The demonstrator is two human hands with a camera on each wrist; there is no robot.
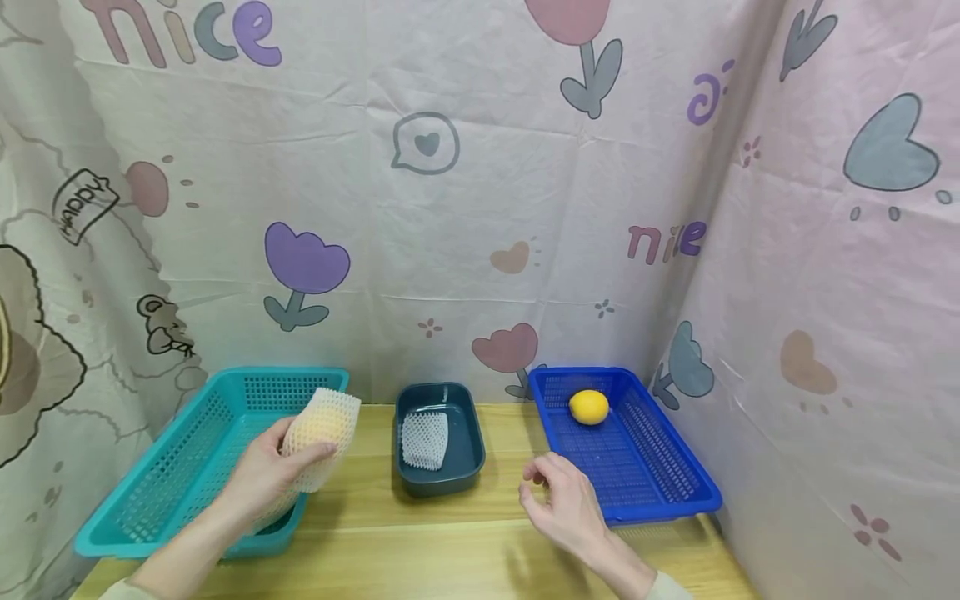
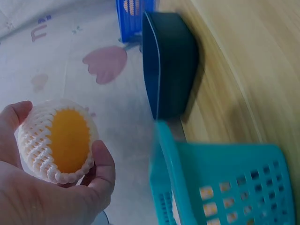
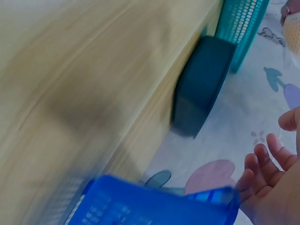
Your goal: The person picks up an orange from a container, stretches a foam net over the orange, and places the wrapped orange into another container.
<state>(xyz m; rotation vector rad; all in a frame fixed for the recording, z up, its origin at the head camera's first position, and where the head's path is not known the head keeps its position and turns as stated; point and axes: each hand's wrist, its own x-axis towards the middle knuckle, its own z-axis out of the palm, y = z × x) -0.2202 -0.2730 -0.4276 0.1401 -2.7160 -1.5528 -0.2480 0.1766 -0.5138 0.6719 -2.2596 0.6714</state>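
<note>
Over the right side of the teal basket [image 1: 225, 433], my left hand [image 1: 258, 471] grips a yellow fruit in a white foam net sleeve [image 1: 322, 433]. The left wrist view shows bare yellow fruit [image 2: 70, 140] through the sleeve's open end, between thumb and fingers. My right hand [image 1: 564, 507] is held in the air by the blue basket's [image 1: 626, 467] near left corner, fingers loosely bent and holding nothing. A lemon [image 1: 588, 407] lies bare at the back of that basket. An empty foam net sleeve [image 1: 425, 442] lies in the dark tray [image 1: 463, 433].
The dark tray stands between the two baskets on the wooden table [image 1: 420, 550]. More white netting [image 1: 276, 510] shows in the teal basket, partly hidden by my left forearm. A printed curtain [image 1: 450, 250] hangs behind and along both sides.
</note>
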